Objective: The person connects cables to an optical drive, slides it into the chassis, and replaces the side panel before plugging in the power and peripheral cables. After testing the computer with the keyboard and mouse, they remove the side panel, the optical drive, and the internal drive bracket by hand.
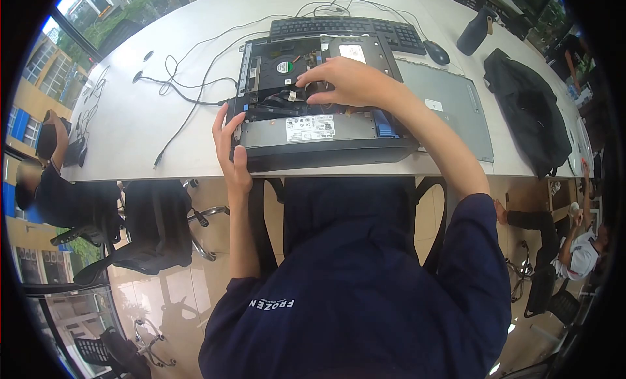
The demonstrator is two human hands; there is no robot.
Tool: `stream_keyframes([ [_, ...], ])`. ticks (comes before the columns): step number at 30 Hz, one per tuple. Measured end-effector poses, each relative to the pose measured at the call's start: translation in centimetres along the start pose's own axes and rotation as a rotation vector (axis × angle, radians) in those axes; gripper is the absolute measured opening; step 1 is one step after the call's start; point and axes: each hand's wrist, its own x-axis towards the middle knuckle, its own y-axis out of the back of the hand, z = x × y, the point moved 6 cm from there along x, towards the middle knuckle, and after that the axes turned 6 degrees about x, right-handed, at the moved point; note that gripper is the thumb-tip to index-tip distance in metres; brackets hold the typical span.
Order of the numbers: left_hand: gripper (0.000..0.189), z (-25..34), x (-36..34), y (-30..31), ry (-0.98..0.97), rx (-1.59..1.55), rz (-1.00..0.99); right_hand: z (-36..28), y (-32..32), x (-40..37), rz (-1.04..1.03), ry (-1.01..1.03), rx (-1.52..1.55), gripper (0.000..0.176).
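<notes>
An opened desktop computer case (313, 154) lies flat on the table in front of me. Along its left front corner rests my left hand (233, 147), fingers stretched and spread against the side, thumb by the front edge. My right hand (349, 84) reaches over the interior, thumb and fingers curved and apart, fingertips close over the black cables (280, 105). Behind these sits a black fan (283, 67) with a round green-and-white label. A silver power supply (261, 132) with a white sticker runs along the near side. At the back right is a metal drive bay (352, 52).
A black keyboard (352, 26) and mouse (436, 52) sit behind the case. Right of it lie a grey side panel (456, 105), a black bag (528, 112) and a dark bottle (475, 32). Loose cables (176, 79) spread leftward. Other people sit at both sides.
</notes>
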Motion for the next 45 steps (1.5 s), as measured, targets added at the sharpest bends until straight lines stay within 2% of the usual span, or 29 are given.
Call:
stream_keyframes([
  [1, 0.067, 0.0, 0.0, 0.0, 0.004, -0.007, 0.0, 0.4, -0.3, -0.1, -0.001, 0.0, -0.001, 0.034],
  [3, 0.066, 0.0, 0.0, 0.1, 0.009, -0.014, 0.0, -0.7, 0.5, -0.6, 0.219, 0.273, -0.067, 0.03],
  [7, 0.063, -0.3, 0.0, 0.1, 0.007, -0.028, 0.003, -0.3, 0.3, 0.5, 0.078, 0.174, 0.045, 0.026],
  [10, 0.062, -0.2, -0.1, 0.1, 0.013, -0.037, 0.005, -1.0, 0.1, 0.9, 0.038, 0.226, -0.034, 0.024],
  [12, 0.061, -0.2, 0.0, 0.2, 0.019, -0.039, 0.007, -1.3, -0.3, 1.3, -0.05, 0.123, -0.095, 0.022],
  [15, 0.059, -0.3, 0.0, 0.1, 0.02, -0.035, 0.006, -1.6, -0.2, 1.1, -0.033, 0.148, -0.166, 0.021],
  [22, 0.054, -0.4, 0.1, 0.2, 0.074, -0.087, -0.004, -3.0, 0.5, -0.7, 0.091, 0.18, -0.119, 0.019],
  [24, 0.054, -0.5, 0.0, 0.3, 0.079, -0.078, -0.002, -4.9, 0.3, -0.9, 0.192, 0.427, -0.179, 0.018],
  [25, 0.054, -0.6, 0.1, 0.3, 0.057, -0.051, 0.001, -5.0, -0.3, -0.6, 0.103, 0.429, -0.132, 0.018],
  [29, 0.056, -0.3, 0.2, 0.4, 0.078, -0.043, -0.012, -5.7, -1.5, 0.0, 0.078, 0.393, -0.123, 0.019],
  [31, 0.056, -0.3, 0.2, 0.3, 0.079, -0.045, -0.003, -5.8, -2.0, 0.4, 0.006, 0.276, -0.196, 0.02],
  [38, 0.056, -0.6, 0.0, 0.3, 0.051, -0.055, 0.01, -5.0, -2.5, 1.0, -0.008, 0.302, -0.056, 0.023],
  [41, 0.056, -0.6, 0.1, 0.3, 0.052, -0.046, -0.008, -5.5, -1.3, -1.4, -0.037, 0.356, -0.104, 0.033],
  [43, 0.057, -0.7, 0.1, 0.2, 0.054, -0.055, -0.001, -5.3, 1.9, -3.6, 0.174, 0.286, 0.031, 0.045],
  [45, 0.057, -0.7, -0.1, 0.2, 0.061, -0.064, 0.008, -4.5, 5.3, -6.6, 0.344, 0.27, 0.079, 0.048],
])
